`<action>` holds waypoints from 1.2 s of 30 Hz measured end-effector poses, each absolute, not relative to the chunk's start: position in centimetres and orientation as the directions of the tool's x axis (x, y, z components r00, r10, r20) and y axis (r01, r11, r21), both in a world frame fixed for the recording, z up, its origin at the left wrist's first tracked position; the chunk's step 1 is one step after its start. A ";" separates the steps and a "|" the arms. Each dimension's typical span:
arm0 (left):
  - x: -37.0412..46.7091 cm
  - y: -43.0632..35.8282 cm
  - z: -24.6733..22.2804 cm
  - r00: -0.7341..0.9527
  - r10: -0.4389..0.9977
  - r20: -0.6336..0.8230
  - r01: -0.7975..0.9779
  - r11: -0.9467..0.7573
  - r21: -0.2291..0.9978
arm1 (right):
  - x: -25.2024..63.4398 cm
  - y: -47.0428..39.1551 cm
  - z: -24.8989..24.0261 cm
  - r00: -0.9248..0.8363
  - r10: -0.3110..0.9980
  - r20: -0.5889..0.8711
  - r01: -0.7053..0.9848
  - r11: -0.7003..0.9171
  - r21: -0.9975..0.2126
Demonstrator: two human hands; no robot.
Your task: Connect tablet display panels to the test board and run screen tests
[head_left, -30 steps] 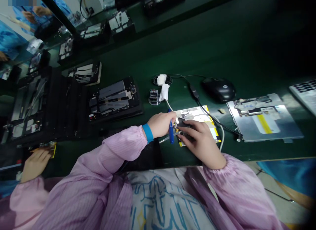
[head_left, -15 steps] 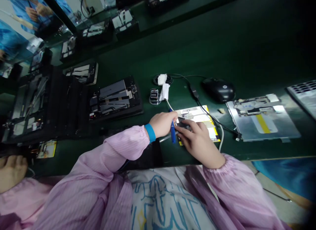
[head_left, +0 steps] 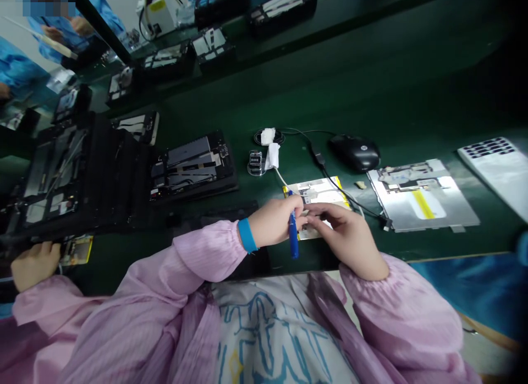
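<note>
The left hand [head_left: 274, 221], with a flat teal band [head_left: 247, 235] around its wrist, is closed around a slim blue pen-like tool [head_left: 293, 238]; the tool stands out past the thumb at one end and points toward the person's body at the other. The right hand [head_left: 352, 238] is just beside it, thumb and fingers drawn in close to the left fingertips; whether they pinch anything cannot be told, since the fingers cover the spot. Directly under both hands, and reaching out beyond them, lies a flat rectangular silver-white panel with yellow edges [head_left: 317, 187], partly hidden by the hands, on the dark green table [head_left: 330, 103]. A thin white cable [head_left: 282, 177] runs to the panel's far left corner from a white wrapped tag [head_left: 273, 155], near a small silver-and-black block [head_left: 255, 160]. A thin black cable [head_left: 344, 191] crosses over the panel's right part.

Farther right are a glossy black mouse [head_left: 355, 152], a broad silver metal plate with a yellow strip [head_left: 449, 208] and, beyond the plate, a white keyboard [head_left: 499, 161]. To the left of the hands, a black slab with grey inner parts [head_left: 190, 166] lies well apart from them. At the far left, a co-worker's hand [head_left: 36, 265] is beside a small yellow-edged part [head_left: 79, 250]
</note>
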State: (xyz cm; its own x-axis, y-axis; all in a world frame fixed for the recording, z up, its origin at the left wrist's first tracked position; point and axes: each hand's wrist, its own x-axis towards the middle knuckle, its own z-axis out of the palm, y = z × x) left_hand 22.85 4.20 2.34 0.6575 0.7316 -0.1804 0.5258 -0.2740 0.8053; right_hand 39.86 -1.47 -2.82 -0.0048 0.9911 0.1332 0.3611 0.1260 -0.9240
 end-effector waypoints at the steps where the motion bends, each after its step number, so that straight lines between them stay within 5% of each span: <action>1: 22.8 4.2 2.3 0.643 0.741 -0.192 0.534 -0.255 0.806 | 40.0 -1.5 -3.0 0.025 0.995 0.101 0.338 0.086 -0.937; 6: 22.2 4.8 1.9 0.600 0.770 -0.218 0.634 -0.292 0.716 | 40.4 -1.8 -4.1 0.111 0.968 0.224 0.503 0.140 -0.853; 12: 22.2 5.0 1.0 0.604 0.760 -0.242 0.709 -0.373 0.598 | 40.1 -2.0 -5.2 -0.154 0.902 0.404 0.689 0.391 -0.610; 19: 22.1 4.9 0.1 0.618 0.744 -0.253 0.724 -0.414 0.552 | 40.2 -2.3 -6.0 -0.222 0.868 0.444 0.730 0.450 -0.515; 36: 22.5 4.6 0.5 0.615 0.750 -0.244 0.732 -0.427 0.531 | 38.9 -3.1 -5.5 -0.262 0.921 0.288 0.849 0.362 -0.385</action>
State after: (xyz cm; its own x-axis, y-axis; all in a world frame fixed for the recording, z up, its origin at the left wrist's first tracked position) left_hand 22.50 4.57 0.50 0.6148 0.7499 -0.2443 0.7321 -0.4273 0.5305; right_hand 38.85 -3.07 -5.54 -0.2621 0.9212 0.2876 0.8488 0.3618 -0.3855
